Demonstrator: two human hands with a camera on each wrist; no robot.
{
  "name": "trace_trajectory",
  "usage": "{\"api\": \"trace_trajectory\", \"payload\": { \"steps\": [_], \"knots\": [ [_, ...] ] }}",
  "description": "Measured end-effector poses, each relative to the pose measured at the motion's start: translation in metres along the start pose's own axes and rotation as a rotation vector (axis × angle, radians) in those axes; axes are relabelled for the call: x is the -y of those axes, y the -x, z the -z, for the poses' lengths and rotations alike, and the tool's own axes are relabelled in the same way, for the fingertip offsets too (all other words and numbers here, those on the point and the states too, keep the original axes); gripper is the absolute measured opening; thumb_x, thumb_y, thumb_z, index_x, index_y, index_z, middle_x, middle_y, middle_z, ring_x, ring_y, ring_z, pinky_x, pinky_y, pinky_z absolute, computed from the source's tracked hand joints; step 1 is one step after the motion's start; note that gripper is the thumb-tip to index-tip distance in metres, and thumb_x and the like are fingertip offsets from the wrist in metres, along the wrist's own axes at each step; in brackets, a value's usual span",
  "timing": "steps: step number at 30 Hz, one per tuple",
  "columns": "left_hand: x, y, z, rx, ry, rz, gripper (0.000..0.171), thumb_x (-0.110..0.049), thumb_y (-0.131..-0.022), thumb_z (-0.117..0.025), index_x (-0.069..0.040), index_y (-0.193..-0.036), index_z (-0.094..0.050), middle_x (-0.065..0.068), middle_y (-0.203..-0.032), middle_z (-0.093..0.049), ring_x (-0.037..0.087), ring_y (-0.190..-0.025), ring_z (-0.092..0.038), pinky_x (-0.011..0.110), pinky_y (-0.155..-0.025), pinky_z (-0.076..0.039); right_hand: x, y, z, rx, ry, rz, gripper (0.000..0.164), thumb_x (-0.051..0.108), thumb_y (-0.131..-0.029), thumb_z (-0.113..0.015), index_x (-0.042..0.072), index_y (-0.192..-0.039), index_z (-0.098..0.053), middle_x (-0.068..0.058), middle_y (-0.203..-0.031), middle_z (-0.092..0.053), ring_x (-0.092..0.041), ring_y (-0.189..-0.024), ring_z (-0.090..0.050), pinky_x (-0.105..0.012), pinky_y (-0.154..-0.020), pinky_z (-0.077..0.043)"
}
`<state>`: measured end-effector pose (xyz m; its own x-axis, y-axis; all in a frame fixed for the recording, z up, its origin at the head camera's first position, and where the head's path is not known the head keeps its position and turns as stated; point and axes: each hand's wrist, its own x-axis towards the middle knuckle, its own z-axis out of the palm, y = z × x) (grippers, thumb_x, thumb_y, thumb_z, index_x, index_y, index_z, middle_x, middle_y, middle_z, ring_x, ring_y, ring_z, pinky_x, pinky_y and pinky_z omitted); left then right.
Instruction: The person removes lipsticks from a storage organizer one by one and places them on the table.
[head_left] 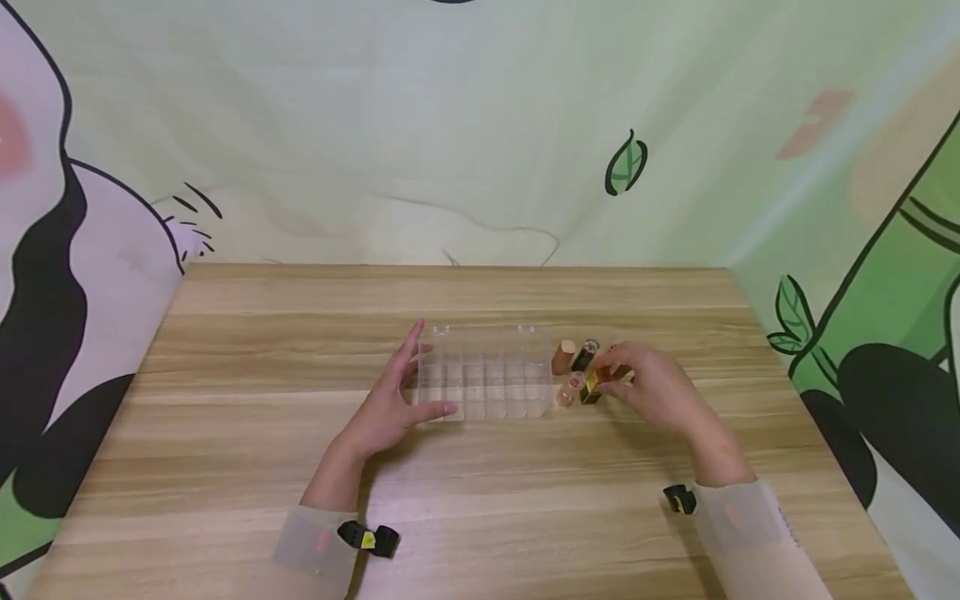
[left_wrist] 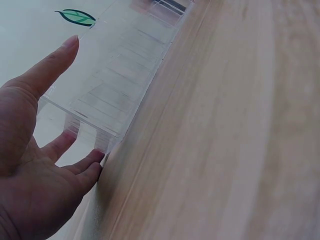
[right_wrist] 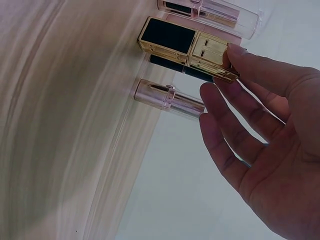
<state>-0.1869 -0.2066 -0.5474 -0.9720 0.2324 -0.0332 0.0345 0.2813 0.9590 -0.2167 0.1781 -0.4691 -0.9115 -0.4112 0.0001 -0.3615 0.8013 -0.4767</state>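
A clear plastic organizer box (head_left: 484, 392) with several compartments lies on the table. My left hand (head_left: 392, 396) is at its left end, thumb stretched along the front edge; in the left wrist view the fingers (left_wrist: 65, 142) rest against the end wall. To the right of the box, my right hand (head_left: 651, 385) pinches a gold and black lipstick (right_wrist: 190, 47) by its gold end, between thumb and fingers. A pink clear-capped lipstick (head_left: 570, 389), an orange-brown lipstick (head_left: 562, 358) and a black lipstick (head_left: 585, 356) stand close by. Another pink lipstick (right_wrist: 170, 99) shows near my right fingertips.
The wood-grain table (head_left: 480, 500) ends at the back against a printed cloth backdrop (head_left: 375, 125). The cluster of lipsticks stands tightly between the organizer's right end and my right hand. Black straps (head_left: 369, 540) are on both wrists.
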Motion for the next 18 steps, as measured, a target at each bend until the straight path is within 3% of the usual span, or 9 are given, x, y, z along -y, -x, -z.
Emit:
{"api": "trace_trajectory", "payload": {
  "steps": [6, 12, 18],
  "knots": [
    [0.004, 0.004, 0.004, -0.015, -0.002, 0.01, 0.123, -0.029, -0.079, -0.092, -0.063, -0.158, -0.004, 0.005, -0.166, -0.034, 0.044, -0.154, -0.029, 0.062, -0.127, -0.021, 0.002, -0.007, 0.002, 0.005, -0.018, -0.019, 0.029, 0.016, -0.089, -0.082, 0.012, -0.117, -0.077, -0.007, -0.116, -0.075, -0.028, -0.1, -0.071, -0.046, -0.082, -0.058],
    [0.009, 0.012, 0.011, -0.006, -0.038, 0.041, 0.125, -0.037, -0.078, -0.092, -0.061, -0.158, 0.001, 0.005, -0.173, -0.02, 0.044, -0.155, -0.028, 0.066, -0.124, -0.025, 0.004, -0.014, 0.007, -0.029, -0.084, -0.036, 0.034, 0.021, -0.098, -0.073, 0.006, -0.129, -0.072, -0.015, -0.126, -0.072, -0.034, -0.106, -0.069, -0.049, -0.084, -0.059],
    [-0.01, 0.007, 0.03, 0.058, -0.158, 0.078, 0.121, -0.05, -0.084, -0.084, -0.056, -0.159, 0.01, 0.011, -0.174, 0.002, 0.046, -0.156, -0.023, 0.072, -0.119, -0.026, 0.0, -0.027, 0.01, -0.085, -0.109, -0.023, 0.049, 0.029, -0.102, -0.068, 0.006, -0.144, -0.06, -0.019, -0.14, -0.06, -0.04, -0.124, -0.059, -0.057, -0.094, -0.055]
  ]
}}
